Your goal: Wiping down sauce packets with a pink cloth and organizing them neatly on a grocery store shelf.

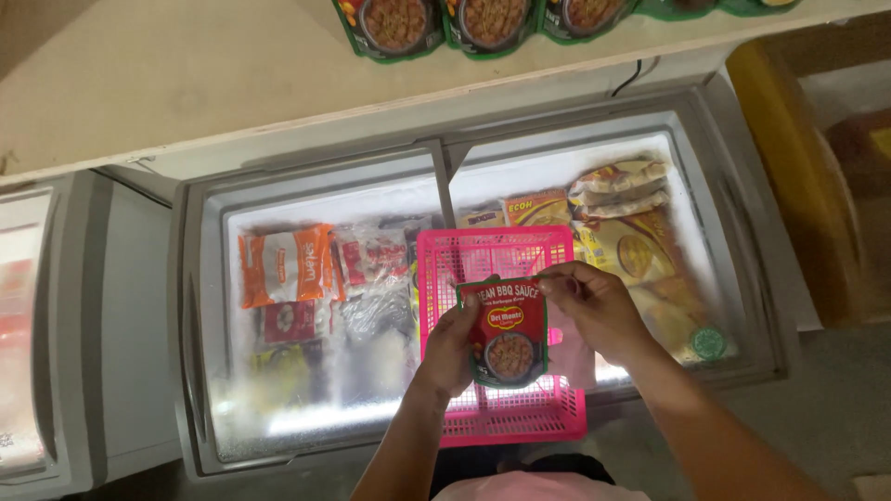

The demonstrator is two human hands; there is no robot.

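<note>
I hold a red sauce pouch with a green edge [506, 329] upright over a pink plastic basket [492, 250]. My left hand [450, 353] grips the pouch's lower left side. My right hand [594, 311] pinches its top right corner. The basket rests on the glass lid of a chest freezer [213, 325], right in front of me. Under the glass lie frozen food packs: orange and clear bags [288, 264] on the left, yellow packs [631, 241] on the right.
A pale wooden shelf [232, 83] runs above the freezer, with several matching green-edged pouches [394, 23] hanging over its far edge. Another freezer [37, 325] stands at the left. A yellow and brown object [798, 139] sits at the right.
</note>
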